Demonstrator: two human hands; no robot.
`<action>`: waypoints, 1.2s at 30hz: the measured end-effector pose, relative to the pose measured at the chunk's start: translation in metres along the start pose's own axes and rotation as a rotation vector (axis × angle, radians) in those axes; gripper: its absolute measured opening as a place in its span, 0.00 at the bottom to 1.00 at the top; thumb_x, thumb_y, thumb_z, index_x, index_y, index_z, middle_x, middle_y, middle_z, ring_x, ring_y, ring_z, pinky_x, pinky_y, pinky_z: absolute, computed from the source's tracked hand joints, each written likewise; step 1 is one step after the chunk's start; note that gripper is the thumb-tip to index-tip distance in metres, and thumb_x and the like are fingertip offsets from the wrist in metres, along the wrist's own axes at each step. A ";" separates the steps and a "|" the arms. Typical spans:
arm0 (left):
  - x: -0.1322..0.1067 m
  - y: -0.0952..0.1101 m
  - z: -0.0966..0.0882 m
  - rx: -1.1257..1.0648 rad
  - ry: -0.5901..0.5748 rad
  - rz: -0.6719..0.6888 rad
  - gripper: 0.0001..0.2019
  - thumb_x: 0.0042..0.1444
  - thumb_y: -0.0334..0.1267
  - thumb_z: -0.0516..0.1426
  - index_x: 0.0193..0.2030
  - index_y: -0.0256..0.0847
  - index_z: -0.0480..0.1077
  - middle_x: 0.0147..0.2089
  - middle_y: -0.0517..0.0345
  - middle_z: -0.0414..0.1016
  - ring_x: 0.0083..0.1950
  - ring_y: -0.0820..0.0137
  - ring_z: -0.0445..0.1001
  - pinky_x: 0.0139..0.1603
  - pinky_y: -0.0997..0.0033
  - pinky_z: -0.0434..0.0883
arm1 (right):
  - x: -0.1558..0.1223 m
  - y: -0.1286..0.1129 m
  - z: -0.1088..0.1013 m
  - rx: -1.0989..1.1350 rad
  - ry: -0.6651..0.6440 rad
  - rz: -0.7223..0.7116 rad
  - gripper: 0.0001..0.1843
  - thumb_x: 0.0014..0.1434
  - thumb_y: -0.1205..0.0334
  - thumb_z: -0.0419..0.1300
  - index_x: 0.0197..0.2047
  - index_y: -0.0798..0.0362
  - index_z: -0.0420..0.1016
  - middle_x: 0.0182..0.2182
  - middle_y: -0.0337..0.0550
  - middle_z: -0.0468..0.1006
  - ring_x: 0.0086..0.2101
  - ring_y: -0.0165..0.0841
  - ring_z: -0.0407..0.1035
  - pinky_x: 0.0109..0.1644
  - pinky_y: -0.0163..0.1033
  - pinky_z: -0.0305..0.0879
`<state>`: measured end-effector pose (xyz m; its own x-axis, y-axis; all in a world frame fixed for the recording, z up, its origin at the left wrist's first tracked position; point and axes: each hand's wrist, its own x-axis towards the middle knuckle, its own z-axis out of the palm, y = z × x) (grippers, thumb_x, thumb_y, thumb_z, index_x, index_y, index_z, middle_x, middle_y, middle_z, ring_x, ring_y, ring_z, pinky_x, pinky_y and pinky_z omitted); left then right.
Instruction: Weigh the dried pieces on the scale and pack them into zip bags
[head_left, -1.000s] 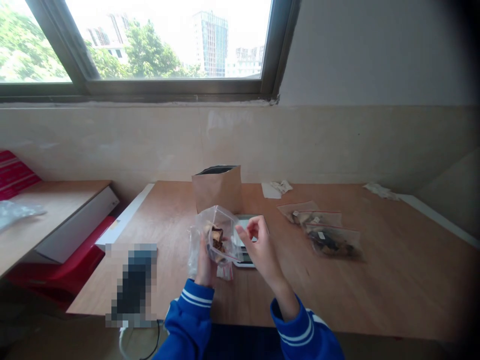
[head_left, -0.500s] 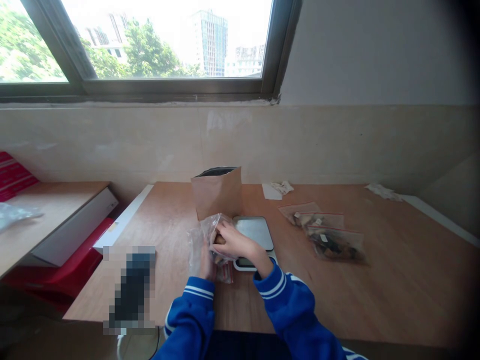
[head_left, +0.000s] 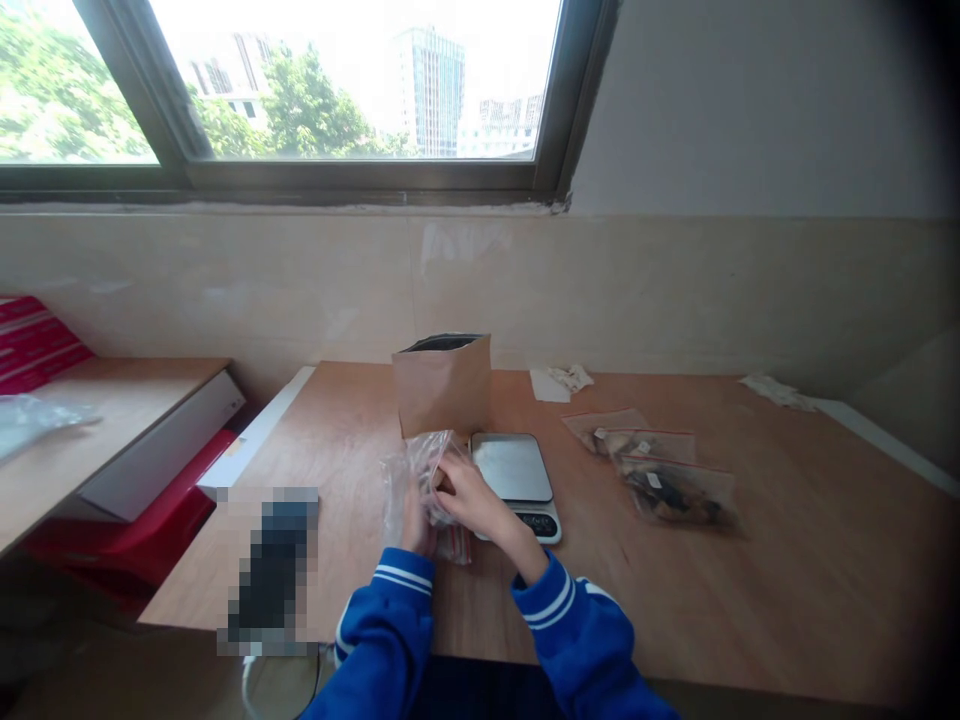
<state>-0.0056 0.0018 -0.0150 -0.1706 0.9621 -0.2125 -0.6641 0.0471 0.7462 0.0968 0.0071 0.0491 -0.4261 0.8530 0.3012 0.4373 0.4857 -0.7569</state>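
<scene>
Daylight from the window falls on a wooden table, where both hands work a clear plastic bag beside the scale. Left hand grips its side; right hand clutches its top, hiding the contents.

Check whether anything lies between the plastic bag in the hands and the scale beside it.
Nothing visible does. The left hand and right hand grip the plastic bag; the scale sits just beside it, platform bare. The brown paper bag stands behind both.
</scene>
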 end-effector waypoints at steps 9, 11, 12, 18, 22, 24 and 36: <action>0.006 0.000 -0.004 -0.058 -0.076 -0.071 0.15 0.59 0.42 0.54 0.47 0.36 0.73 0.45 0.50 0.79 0.50 0.61 0.76 0.53 0.62 0.71 | 0.003 0.010 0.012 0.285 0.257 0.126 0.11 0.60 0.61 0.54 0.46 0.52 0.61 0.43 0.46 0.71 0.45 0.35 0.69 0.52 0.43 0.64; 0.006 0.001 -0.004 -0.072 -0.095 -0.065 0.15 0.59 0.42 0.54 0.47 0.36 0.73 0.46 0.50 0.79 0.49 0.61 0.76 0.52 0.63 0.71 | 0.006 0.012 0.016 0.369 0.312 0.155 0.11 0.60 0.60 0.53 0.45 0.52 0.59 0.41 0.45 0.72 0.42 0.34 0.71 0.48 0.41 0.66; 0.005 0.002 -0.003 -0.074 -0.104 -0.064 0.15 0.59 0.43 0.54 0.48 0.36 0.73 0.46 0.50 0.79 0.49 0.61 0.76 0.51 0.63 0.72 | 0.006 0.013 0.017 0.407 0.346 0.161 0.11 0.60 0.59 0.53 0.46 0.52 0.59 0.40 0.45 0.73 0.40 0.34 0.71 0.47 0.40 0.67; 0.000 0.009 -0.006 -0.006 -0.090 -0.102 0.22 0.56 0.46 0.57 0.56 0.39 0.67 0.36 0.55 0.77 0.31 0.68 0.76 0.30 0.72 0.73 | 0.027 0.008 -0.005 0.549 0.579 0.144 0.16 0.58 0.54 0.56 0.46 0.52 0.59 0.42 0.46 0.72 0.39 0.33 0.71 0.43 0.40 0.69; 0.001 0.008 -0.009 0.001 -0.066 -0.101 0.22 0.57 0.44 0.56 0.57 0.38 0.66 0.34 0.55 0.74 0.27 0.71 0.73 0.26 0.72 0.71 | 0.081 -0.009 -0.050 0.539 0.775 -0.064 0.14 0.58 0.55 0.57 0.45 0.50 0.61 0.42 0.44 0.72 0.42 0.33 0.70 0.48 0.40 0.68; 0.001 0.008 -0.009 -0.008 -0.075 -0.122 0.22 0.57 0.45 0.55 0.56 0.38 0.66 0.34 0.54 0.74 0.27 0.70 0.73 0.27 0.71 0.71 | 0.114 -0.016 -0.072 0.461 0.748 -0.212 0.14 0.58 0.57 0.56 0.46 0.48 0.60 0.41 0.42 0.72 0.40 0.32 0.71 0.45 0.39 0.69; -0.002 0.012 -0.003 -0.038 -0.065 -0.124 0.21 0.57 0.45 0.55 0.54 0.36 0.67 0.34 0.51 0.74 0.31 0.67 0.74 0.28 0.70 0.72 | 0.165 -0.017 -0.090 -0.131 0.429 -0.488 0.09 0.54 0.69 0.53 0.40 0.50 0.63 0.35 0.41 0.71 0.37 0.33 0.64 0.44 0.39 0.64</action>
<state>-0.0153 -0.0007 -0.0077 -0.0386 0.9651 -0.2589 -0.7043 0.1575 0.6922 0.0907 0.1566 0.1635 -0.2588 0.5166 0.8162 0.3786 0.8316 -0.4063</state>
